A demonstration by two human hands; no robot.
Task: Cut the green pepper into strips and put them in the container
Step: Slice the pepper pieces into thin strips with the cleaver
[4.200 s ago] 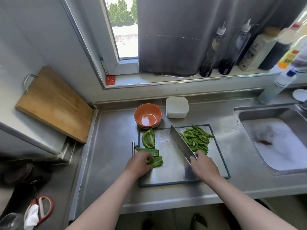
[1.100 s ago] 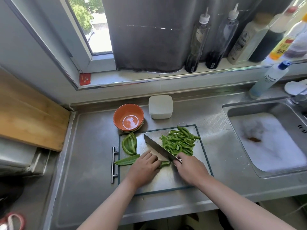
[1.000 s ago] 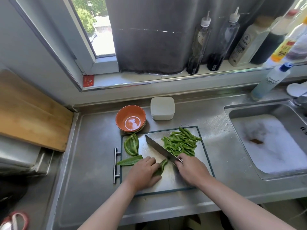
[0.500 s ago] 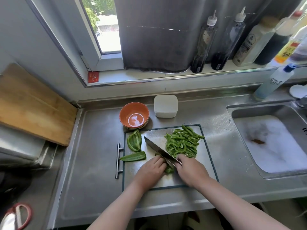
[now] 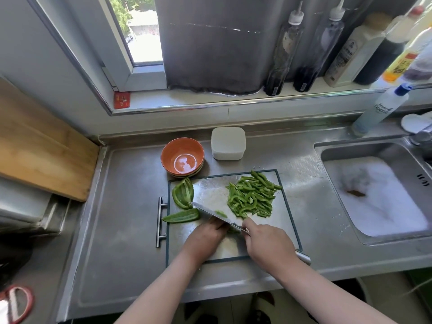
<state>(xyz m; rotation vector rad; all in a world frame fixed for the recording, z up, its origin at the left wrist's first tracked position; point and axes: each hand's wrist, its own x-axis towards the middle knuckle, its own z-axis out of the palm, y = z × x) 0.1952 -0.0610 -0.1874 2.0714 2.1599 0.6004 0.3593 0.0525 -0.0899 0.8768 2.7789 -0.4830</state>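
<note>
1. Green pepper (image 5: 183, 192) location: two uncut pieces lie at the left of the cutting board (image 5: 288, 206). The strips (image 5: 252, 197) are piled at its far right. One more piece sits under my left hand (image 5: 205, 237), almost wholly hidden.
2. Hands: my left hand presses that green pepper piece down with curled fingers. My right hand (image 5: 266, 244) is wrapped round the handle of the knife (image 5: 210, 212), with one finger reaching forward onto the blade.
3. Cut finger: the blade stands right against my left knuckles. A fingertip uncurling would likely meet the edge.
4. Slip: the held piece seems short and the board looks slick. It may skid under the blade and give uneven strips.
5. Spill: the pile reaches the board's right edge. A careless sweep could push strips onto the bench (image 5: 128, 206).
6. Transfer: the white container (image 5: 228, 143), beyond the board's far edge, appears lidded. I judge it must be opened before loading.
</note>
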